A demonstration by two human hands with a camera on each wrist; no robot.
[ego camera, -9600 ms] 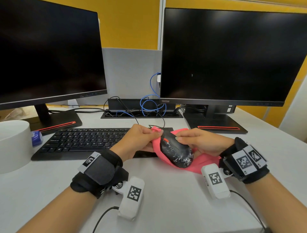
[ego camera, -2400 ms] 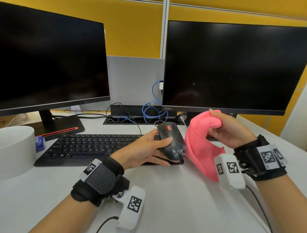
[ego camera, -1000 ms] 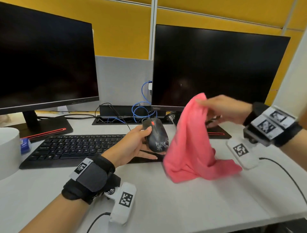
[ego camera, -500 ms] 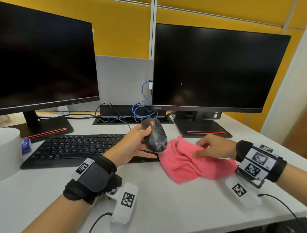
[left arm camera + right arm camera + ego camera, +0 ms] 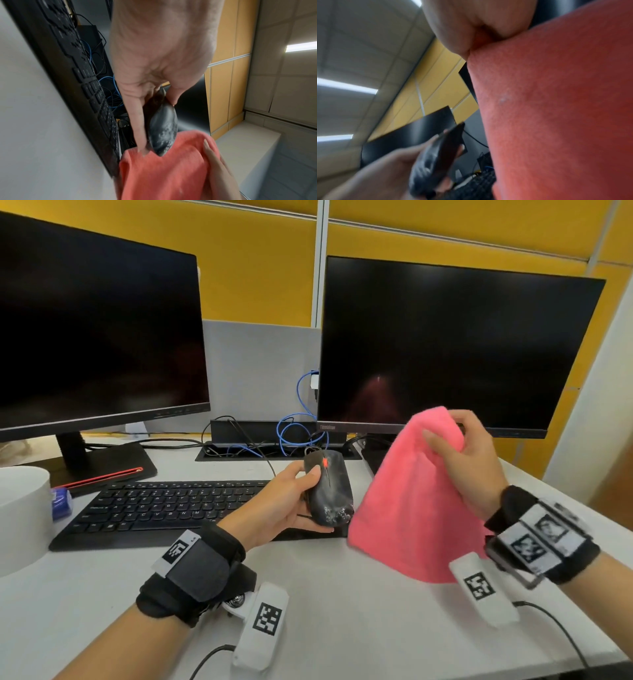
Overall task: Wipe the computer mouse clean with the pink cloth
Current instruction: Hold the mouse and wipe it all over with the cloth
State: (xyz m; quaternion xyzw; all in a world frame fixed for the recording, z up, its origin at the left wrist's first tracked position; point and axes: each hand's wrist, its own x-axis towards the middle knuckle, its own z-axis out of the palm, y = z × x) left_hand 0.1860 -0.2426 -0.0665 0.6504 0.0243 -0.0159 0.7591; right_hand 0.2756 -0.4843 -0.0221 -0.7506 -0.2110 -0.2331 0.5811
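Observation:
My left hand (image 5: 291,501) grips a black computer mouse (image 5: 329,491) with a red scroll wheel, held tilted just above the keyboard's right end. White smears speckle the mouse's rear, plain in the left wrist view on the mouse (image 5: 163,128). My right hand (image 5: 459,453) holds the pink cloth (image 5: 411,508) up by its top, draped over the fingers, so it hangs beside the mouse's right flank with its lower edge at the desk. In the right wrist view the cloth (image 5: 556,108) fills the right side and the mouse (image 5: 435,159) is blurred at lower left.
A black keyboard (image 5: 164,508) lies left of the mouse. Two dark monitors (image 5: 96,337) (image 5: 455,347) stand behind, with blue and black cables (image 5: 294,433) between them. A white round container (image 5: 20,508) sits at far left. The desk's edge (image 5: 582,655) runs close on the right.
Half a second ago the cloth lay bunched on the desk under my right hand; now that hand has lifted it up beside the mouse. The left hand has kept the mouse in place.

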